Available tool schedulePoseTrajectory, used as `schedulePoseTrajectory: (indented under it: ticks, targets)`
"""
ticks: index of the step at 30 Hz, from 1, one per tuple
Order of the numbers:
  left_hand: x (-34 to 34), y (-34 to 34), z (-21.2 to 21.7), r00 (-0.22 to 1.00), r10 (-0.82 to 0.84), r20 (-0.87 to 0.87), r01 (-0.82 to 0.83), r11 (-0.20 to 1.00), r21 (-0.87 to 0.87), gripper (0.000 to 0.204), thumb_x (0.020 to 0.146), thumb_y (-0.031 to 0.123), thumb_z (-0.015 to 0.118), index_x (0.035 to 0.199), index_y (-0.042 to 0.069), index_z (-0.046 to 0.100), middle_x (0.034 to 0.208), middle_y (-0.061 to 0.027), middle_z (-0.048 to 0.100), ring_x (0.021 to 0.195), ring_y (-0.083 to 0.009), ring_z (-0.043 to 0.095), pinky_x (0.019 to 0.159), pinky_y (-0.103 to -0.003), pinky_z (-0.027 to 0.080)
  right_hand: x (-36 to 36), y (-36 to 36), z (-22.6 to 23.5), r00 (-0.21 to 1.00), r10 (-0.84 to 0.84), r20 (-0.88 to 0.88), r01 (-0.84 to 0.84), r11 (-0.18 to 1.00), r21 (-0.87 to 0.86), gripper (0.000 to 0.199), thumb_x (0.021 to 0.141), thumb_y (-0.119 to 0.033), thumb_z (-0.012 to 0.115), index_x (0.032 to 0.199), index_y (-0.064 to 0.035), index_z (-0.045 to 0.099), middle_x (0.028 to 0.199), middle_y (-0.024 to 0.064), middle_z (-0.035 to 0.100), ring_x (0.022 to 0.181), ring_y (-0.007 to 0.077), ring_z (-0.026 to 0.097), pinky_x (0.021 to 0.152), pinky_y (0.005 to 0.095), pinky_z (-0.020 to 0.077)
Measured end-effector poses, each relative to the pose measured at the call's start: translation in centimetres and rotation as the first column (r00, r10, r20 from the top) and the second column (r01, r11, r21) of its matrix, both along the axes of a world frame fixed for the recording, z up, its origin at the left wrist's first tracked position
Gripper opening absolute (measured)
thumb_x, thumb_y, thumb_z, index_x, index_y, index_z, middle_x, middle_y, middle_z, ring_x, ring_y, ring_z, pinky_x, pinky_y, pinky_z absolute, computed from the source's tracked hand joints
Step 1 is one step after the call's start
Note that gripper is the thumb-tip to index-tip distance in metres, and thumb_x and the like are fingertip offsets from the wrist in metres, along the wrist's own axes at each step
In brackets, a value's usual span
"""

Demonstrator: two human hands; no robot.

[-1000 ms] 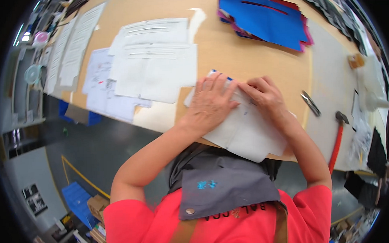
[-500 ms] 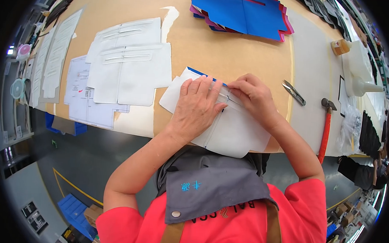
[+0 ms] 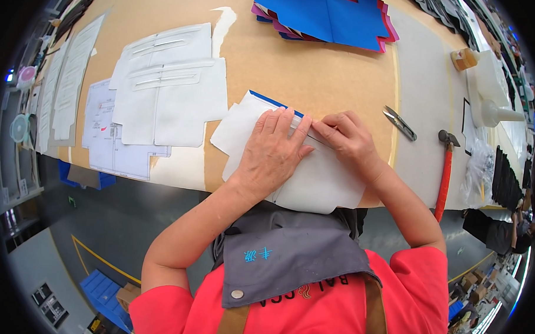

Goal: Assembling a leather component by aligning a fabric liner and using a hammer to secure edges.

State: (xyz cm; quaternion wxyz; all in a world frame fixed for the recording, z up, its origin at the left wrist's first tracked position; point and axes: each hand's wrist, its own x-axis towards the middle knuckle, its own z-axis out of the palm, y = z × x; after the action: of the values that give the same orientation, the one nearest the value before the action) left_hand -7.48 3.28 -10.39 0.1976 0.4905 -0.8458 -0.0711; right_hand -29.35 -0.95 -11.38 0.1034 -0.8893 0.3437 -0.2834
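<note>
A white sheet-material panel [image 3: 320, 180] lies askew at the table's front edge, with a blue strip [image 3: 273, 100] showing along its far edge. My left hand [image 3: 271, 146] rests flat on it, fingers stretched toward that edge. Beside it, my right hand [image 3: 352, 143] is closed in a pinch at the panel's far edge, right of the blue strip. What exactly lies between those fingertips is mostly hidden by them. A thin dark line runs from there across the panel.
White slotted panels [image 3: 187, 114] overlap on the left, partly over a printed paper pattern [image 3: 129, 159]. Blue, red and pink panels [image 3: 325, 19] are stacked at the back. Thread snips [image 3: 400, 123], a red-handled hammer [image 3: 446, 167], an amber jar [image 3: 463, 59] and a white bottle [image 3: 498, 114] are on the right.
The view has shifted slightly, so the table things appear a little further left. My left hand covers more of the panel's slot area. The right hand keeps its pinch at the edge.
</note>
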Motion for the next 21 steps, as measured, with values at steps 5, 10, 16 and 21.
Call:
schedulePoseTrajectory:
  ticks: [5, 10, 16, 21]
  targets:
    - [-0.2, 0.0, -0.4, 0.999, -0.043, -0.022, 0.043, 0.999, -0.012, 0.06, 0.088, 0.027, 0.075, 0.136, -0.002, 0.056, 0.13, -0.0172, 0.055, 0.124, -0.0328, 0.052, 0.108, -0.044, 0.042, -0.1, 0.3, 0.4, 0.995, 0.042, -0.086, -0.044, 0.999, -0.024, 0.047, 0.072, -0.003, 0.069, 0.119, -0.0032, 0.072, 0.106, 0.0072, 0.063, 0.092, 0.0257, 0.061, 0.081, 0.036, 0.0567]
    - [-0.3, 0.2, -0.2, 0.998, -0.042, -0.035, 0.043, 0.999, 0.028, 0.06, 0.088, 0.027, 0.075, 0.136, -0.003, 0.056, 0.132, -0.0167, 0.055, 0.124, -0.0327, 0.053, 0.109, -0.042, 0.043, -0.1, 0.7, 1.0, 0.992, 0.051, -0.116, -0.058, 0.997, -0.056, 0.047, 0.073, -0.002, 0.068, 0.12, -0.0032, 0.072, 0.106, 0.0072, 0.064, 0.093, 0.026, 0.061, 0.082, 0.0363, 0.0564]
    - [-0.4, 0.1, -0.6, 0.997, -0.071, 0.036, 0.072, 0.997, -0.015, 0.059, 0.094, 0.035, 0.067, 0.135, -0.005, 0.055, 0.132, -0.0175, 0.057, 0.13, -0.031, 0.051, 0.114, -0.043, 0.039, -1.6, 0.6, 0.2, 0.999, 0.02, -0.047, -0.016, 0.997, 0.076, 0.046, 0.075, -0.002, 0.067, 0.121, -0.0032, 0.072, 0.107, 0.0075, 0.064, 0.093, 0.0256, 0.062, 0.082, 0.036, 0.0566]
    - [-0.6, 0.4, -0.2, 0.998, -0.063, -0.001, 0.063, 0.998, 0.005, 0.062, 0.09, 0.03, 0.073, 0.139, -0.004, 0.055, 0.135, -0.0168, 0.055, 0.127, -0.0327, 0.052, 0.111, -0.042, 0.042, -1.6, 0.8, 0.5, 0.997, 0.034, -0.07, -0.033, 0.999, 0.014, 0.048, 0.074, 0.001, 0.068, 0.121, -0.0048, 0.073, 0.106, 0.0073, 0.065, 0.092, 0.0253, 0.062, 0.081, 0.0355, 0.0571]
